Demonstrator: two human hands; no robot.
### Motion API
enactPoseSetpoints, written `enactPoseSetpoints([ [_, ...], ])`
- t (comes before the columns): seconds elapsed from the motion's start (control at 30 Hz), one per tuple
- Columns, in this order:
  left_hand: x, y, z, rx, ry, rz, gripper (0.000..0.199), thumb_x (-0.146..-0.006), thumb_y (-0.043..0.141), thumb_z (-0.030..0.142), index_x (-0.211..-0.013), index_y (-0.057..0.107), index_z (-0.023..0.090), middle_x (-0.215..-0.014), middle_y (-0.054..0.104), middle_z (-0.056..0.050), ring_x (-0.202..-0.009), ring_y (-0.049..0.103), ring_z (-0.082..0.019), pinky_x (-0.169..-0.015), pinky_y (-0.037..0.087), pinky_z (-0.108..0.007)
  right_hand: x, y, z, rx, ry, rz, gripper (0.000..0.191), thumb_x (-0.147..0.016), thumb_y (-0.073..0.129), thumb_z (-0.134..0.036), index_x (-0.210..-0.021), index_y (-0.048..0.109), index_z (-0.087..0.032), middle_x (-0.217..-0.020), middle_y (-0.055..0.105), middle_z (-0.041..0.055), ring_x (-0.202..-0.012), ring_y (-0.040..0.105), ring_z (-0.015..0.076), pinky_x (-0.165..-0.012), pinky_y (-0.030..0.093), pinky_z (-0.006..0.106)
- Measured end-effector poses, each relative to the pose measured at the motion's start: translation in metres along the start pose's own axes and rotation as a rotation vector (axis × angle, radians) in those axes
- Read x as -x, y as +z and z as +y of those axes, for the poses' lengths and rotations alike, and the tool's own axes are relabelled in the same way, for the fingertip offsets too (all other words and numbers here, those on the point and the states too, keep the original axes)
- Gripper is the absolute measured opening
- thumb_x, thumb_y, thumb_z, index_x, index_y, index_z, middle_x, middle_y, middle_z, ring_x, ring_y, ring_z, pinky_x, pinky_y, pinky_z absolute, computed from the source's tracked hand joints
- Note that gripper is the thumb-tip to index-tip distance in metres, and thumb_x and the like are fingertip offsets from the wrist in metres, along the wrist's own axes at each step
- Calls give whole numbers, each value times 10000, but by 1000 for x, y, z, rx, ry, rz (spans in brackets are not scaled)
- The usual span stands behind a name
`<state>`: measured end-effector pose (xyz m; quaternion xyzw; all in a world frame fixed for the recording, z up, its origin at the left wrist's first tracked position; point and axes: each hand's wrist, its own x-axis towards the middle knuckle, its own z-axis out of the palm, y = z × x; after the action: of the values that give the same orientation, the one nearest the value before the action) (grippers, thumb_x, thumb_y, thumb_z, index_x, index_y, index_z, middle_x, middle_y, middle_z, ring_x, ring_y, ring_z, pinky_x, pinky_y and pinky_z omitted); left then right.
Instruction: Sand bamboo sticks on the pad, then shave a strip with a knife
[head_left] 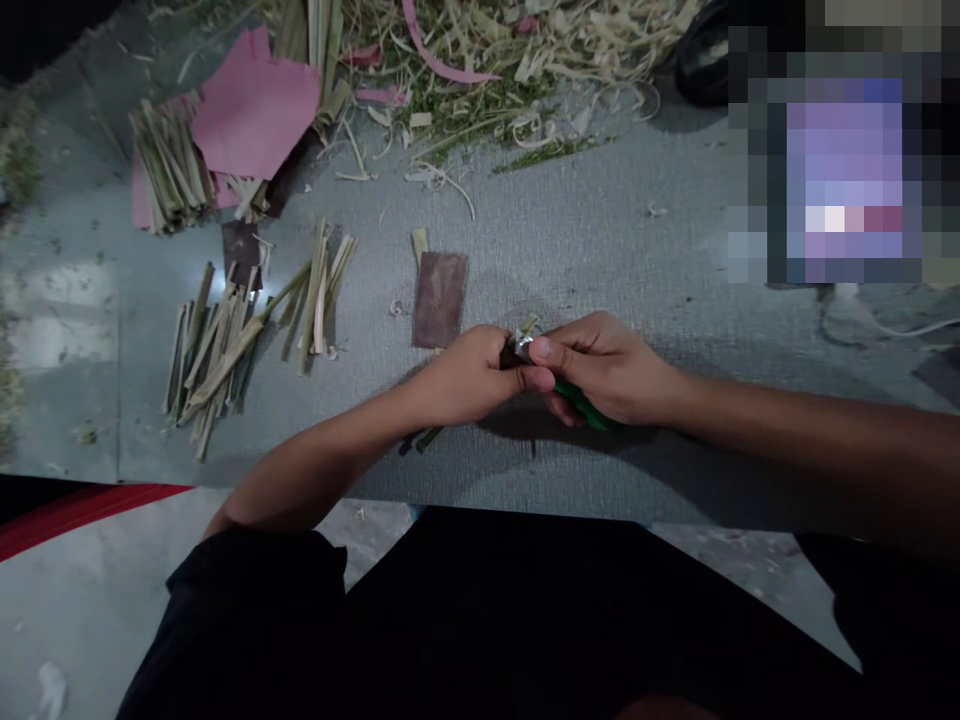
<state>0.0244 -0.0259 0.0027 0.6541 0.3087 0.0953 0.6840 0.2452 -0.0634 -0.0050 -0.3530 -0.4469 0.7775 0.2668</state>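
Close together over the near side of the table, my two hands work at one spot. My left hand (480, 375) is closed, thumb and fingers pinching a thin plant stalk (529, 325), mostly hidden, with only a pale green end showing. In my right hand (611, 365) is a green-handled blade tool (592, 412); its shiny metal part (523, 342) meets the stalk between the thumbs. Just beyond my left hand lies a brown sandpaper piece (440, 300), over a pale strip. Dark stalk ends (420, 440) stick out below my left wrist.
Cut stalks (217, 350) lie loosely at left, with another small group (319, 300) beside them. Behind are a stalk bundle (172, 170), pink paper (259, 100) and a heap of shavings (510, 60). A white cable (892, 325) runs at right, below a blurred-out patch.
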Motion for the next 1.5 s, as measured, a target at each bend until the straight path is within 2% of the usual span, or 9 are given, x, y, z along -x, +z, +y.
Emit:
enactPoseSetpoints([
  [0.27, -3, 1, 2, 36, 38, 69, 719, -1031, 780, 872, -834, 852, 184, -924, 903, -93, -1022, 878, -245, -1021, 653, -330, -1, 1, 6, 48, -94, 139, 696, -1033, 838, -825, -715, 600, -253, -564, 590, -8, -466, 564, 133, -417, 489, 264],
  [0.4, -4, -2, 6, 74, -28, 0, 650, -961, 910, 800, -792, 817, 179, -856, 866, -74, -931, 851, -228, -931, 670, -318, -4, -4, -1, 33, -32, -17, 730, -1020, 814, -872, -705, 615, -245, -554, 605, -8, -435, 561, 125, -406, 467, 258],
  [0.63, -2, 1, 3, -36, -57, 96, 596, -943, 952, 723, -774, 783, 176, -680, 725, 0, -674, 714, -160, -625, 528, -252, -6, -18, -13, -48, 169, -232, 656, -1053, 840, -791, -774, 684, -217, -555, 577, -27, -414, 534, 115, -375, 412, 233],
  [0.73, -2, 4, 0, -34, -35, 122, 672, -958, 893, 807, -743, 759, 185, -701, 749, -19, -691, 725, -173, -654, 552, -270, -5, -16, -11, -53, 136, -188, 659, -1057, 831, -795, -764, 671, -226, -551, 575, -26, -416, 522, 117, -377, 420, 243],
  [0.9, -3, 7, 2, 12, 31, 84, 778, -1032, 710, 923, -792, 806, 189, -840, 849, -82, -868, 813, -213, -898, 636, -315, -4, -5, -2, -12, 0, -8, 682, -1024, 843, -835, -746, 645, -245, -550, 600, -14, -433, 542, 126, -404, 454, 261],
  [1.03, -4, 4, 2, -45, -22, 182, 780, -1057, 692, 913, -787, 792, 188, -737, 764, -42, -731, 709, -172, -740, 557, -289, -3, 1, 1, 6, -88, 142, 705, -1001, 831, -885, -746, 629, -259, -543, 591, -16, -444, 552, 131, -410, 451, 269],
  [1.17, -4, -1, 1, -34, -65, 166, 753, -915, 881, 896, -722, 696, 192, -655, 621, 12, -629, 571, -133, -590, 393, -279, -4, -3, -2, 6, -52, 33, 770, -933, 844, -949, -721, 599, -251, -533, 599, -21, -434, 551, 125, -409, 457, 256],
  [1.33, -3, -3, 7, 55, -64, 58, 722, -851, 934, 875, -810, 786, 169, -730, 688, -5, -680, 597, -132, -641, 430, -271, -8, -17, -10, -36, 106, -203, 731, -939, 896, -882, -758, 664, -213, -541, 596, -43, -417, 532, 106, -393, 447, 224],
  [1.5, -4, -1, 4, 44, -48, 45, 716, -885, 903, 876, -823, 814, 168, -699, 678, 6, -661, 572, -128, -637, 421, -271, -8, -21, -16, -35, 176, -238, 686, -997, 873, -832, -773, 688, -210, -544, 599, -23, -405, 539, 118, -369, 404, 231],
])
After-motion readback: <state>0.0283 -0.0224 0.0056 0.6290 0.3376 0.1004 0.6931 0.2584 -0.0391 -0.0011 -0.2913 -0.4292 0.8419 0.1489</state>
